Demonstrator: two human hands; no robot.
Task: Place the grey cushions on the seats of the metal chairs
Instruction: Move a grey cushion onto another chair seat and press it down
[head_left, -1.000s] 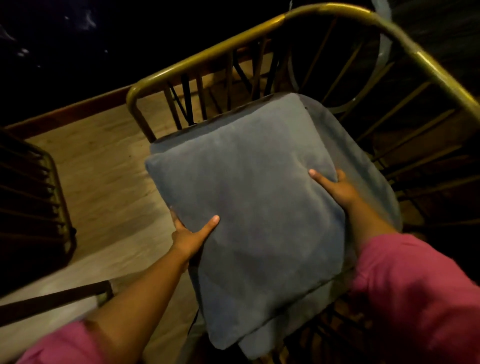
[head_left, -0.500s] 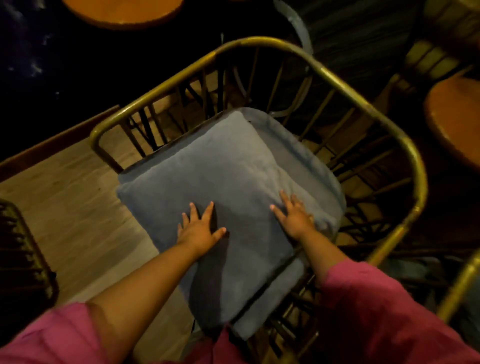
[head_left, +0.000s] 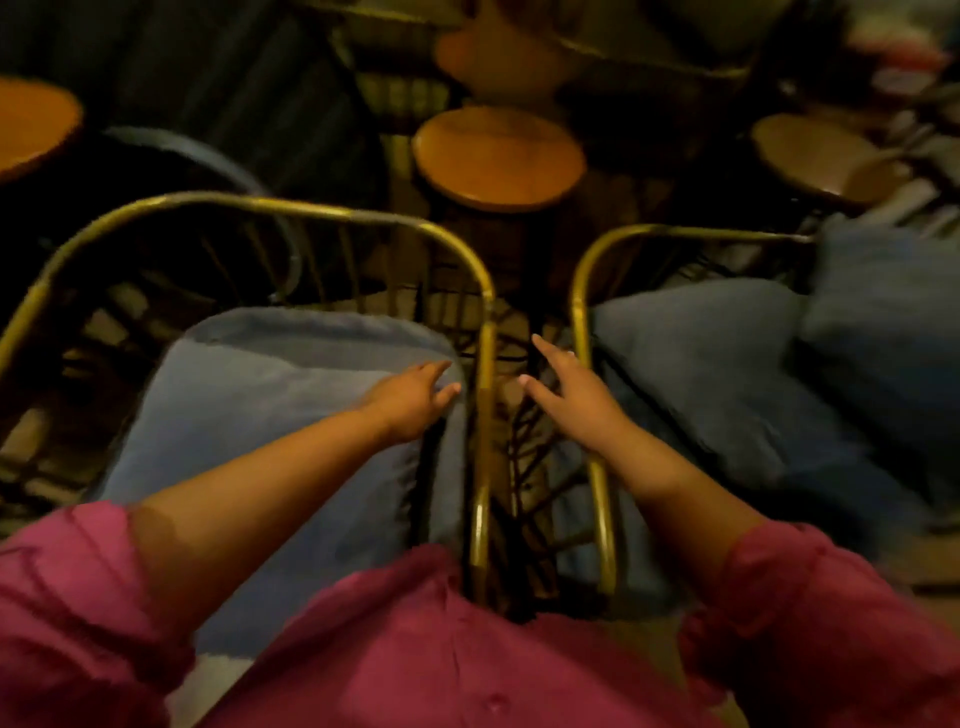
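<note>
A grey cushion (head_left: 249, 395) lies flat on the seat of the left metal chair (head_left: 291, 208), whose brass rail curves around it. My left hand (head_left: 410, 400) rests open on that cushion's right edge. My right hand (head_left: 571, 400) hovers open with fingers spread over the left rail of a second metal chair (head_left: 587, 291). More grey cushions (head_left: 727, 374) are piled on that chair's seat and against its right side (head_left: 883, 322). Neither hand holds anything.
Round wooden stools or small tables stand behind the chairs at the middle (head_left: 498, 156), far left (head_left: 31, 124) and far right (head_left: 826, 156). The narrow gap between the two chairs shows dark wire legs. The room is dim and blurred.
The cushion was lowered onto the left chair seat and pressed flat. Both hands have let it go; the view swung right, and my right hand moved over the neighbouring chair's rail.
</note>
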